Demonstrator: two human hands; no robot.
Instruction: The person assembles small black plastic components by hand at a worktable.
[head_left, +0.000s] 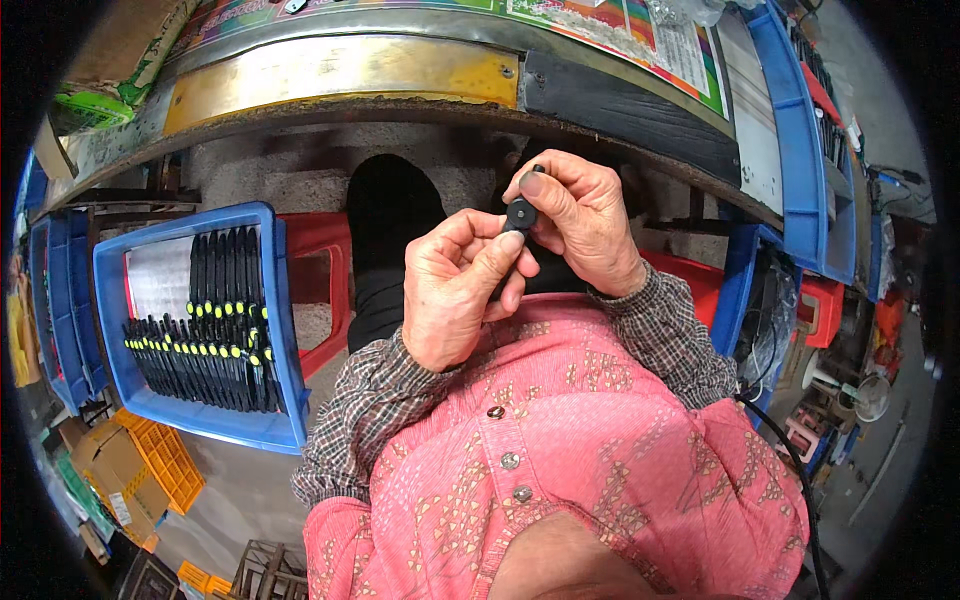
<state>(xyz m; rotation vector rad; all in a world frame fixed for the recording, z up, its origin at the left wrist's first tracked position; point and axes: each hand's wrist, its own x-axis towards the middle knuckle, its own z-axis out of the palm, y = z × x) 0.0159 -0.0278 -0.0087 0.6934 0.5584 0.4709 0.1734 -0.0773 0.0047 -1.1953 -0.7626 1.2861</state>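
Above my lap, in front of the workbench, both my hands meet on a small slim black part with a round hub (pixel 520 213). My left hand (pixel 455 275) pinches its lower end between thumb and fingers, the thumb tip just under the hub. At the upper end, my right hand (pixel 580 210) grips it with thumb and forefinger. The fingers cover much of the part, so its exact kind cannot be made out. To my left, a blue crate (pixel 105 330) holds rows of long black pieces (pixel 205 365) with round yellow-green spots.
The workbench edge (pixel 340 88) runs across the far side, with a brass-coloured strip and a dark section. Red stools (pixel 335 300) stand beside my legs. More blue crates (pixel 800 130) are at the right. A cardboard box (pixel 115 470) and an orange basket (pixel 165 465) sit on the floor at left.
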